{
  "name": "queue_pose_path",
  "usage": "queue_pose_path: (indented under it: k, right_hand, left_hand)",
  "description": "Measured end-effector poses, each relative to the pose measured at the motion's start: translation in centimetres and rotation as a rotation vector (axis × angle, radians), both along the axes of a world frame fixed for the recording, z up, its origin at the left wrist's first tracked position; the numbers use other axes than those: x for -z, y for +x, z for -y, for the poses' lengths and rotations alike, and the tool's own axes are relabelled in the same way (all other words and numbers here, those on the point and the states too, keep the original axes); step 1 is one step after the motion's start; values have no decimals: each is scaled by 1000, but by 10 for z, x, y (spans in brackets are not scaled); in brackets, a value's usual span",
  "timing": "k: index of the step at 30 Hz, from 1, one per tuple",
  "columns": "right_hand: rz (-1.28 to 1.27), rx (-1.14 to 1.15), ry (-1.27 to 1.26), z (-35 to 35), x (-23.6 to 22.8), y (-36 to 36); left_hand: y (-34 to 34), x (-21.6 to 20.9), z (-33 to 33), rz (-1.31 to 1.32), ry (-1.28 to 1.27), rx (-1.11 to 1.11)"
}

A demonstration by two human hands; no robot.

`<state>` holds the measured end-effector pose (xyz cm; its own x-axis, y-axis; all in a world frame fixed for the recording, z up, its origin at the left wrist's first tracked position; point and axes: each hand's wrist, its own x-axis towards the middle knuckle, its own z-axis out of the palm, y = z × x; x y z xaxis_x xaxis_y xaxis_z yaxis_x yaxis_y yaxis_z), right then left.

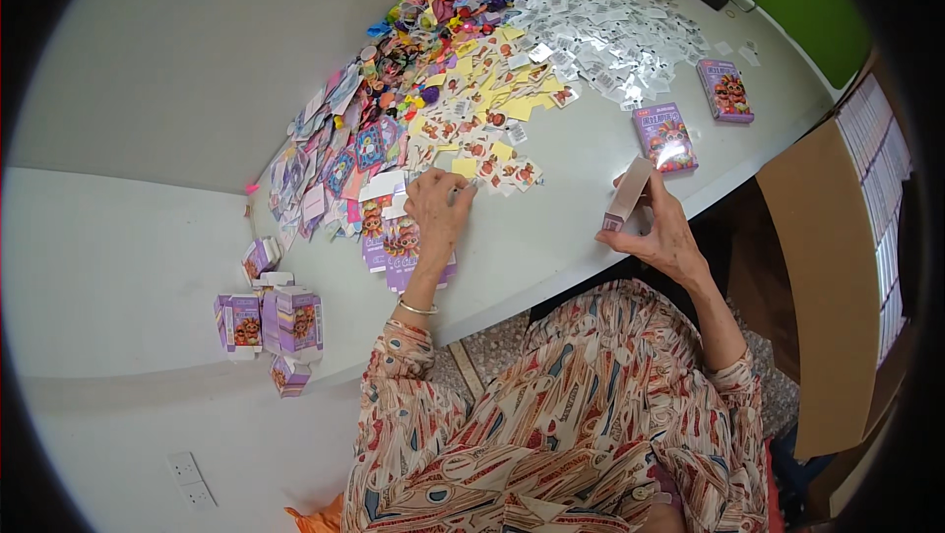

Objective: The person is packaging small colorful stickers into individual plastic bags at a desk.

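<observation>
A person in a patterned garment works with both hands over a pale tabletop. The right hand, right of centre, grasps a small box between thumb and fingers, a narrow, pale side facing the viewer. The left hand, near the centre, is well apart from that box; its fingers are curled at the lower edge of the picture cards, and whether they pinch anything cannot be told. The left forearm partly covers flat purple cartons beneath it.

Just above the held box lies an upright-printed purple box, with a second purple box farther to the upper right. Across the top centre spread a multicoloured heap and many white slips. Folded purple boxes cluster at the left. A large cardboard carton stands at the right edge.
</observation>
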<state>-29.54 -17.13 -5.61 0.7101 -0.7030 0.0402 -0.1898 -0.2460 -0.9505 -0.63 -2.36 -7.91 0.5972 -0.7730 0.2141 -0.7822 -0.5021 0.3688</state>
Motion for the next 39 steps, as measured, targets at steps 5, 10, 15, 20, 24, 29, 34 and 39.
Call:
queue_pose_path:
  k: [5,10,15,20,24,29,34,39]
  right_hand:
    - [-28,-17,-79,-2,-5,4]
    - [-143,7,-281,-3,0,10]
    - [-197,-39,-377,-5,-4,15]
    - [-199,-39,-367,-4,0,14]
    - [-210,-34,-382,-5,-3,16]
    - [-185,-24,-385,-4,-4,16]
    - [-232,-50,-351,-3,-3,15]
    - [-254,-57,-331,-5,-7,16]
  left_hand:
    - [15,-3,-1,26,-203,4]
    - [12,-35,8,-751,-438,3]
    - [38,-10,13,-265,-276,161]
    - [38,13,29,236,55,149]
    - [54,23,27,-78,-57,164]
    - [63,16,28,-150,8,225]
    - [63,2,29,-43,24,205]
    - [73,0,28,-87,90,268]
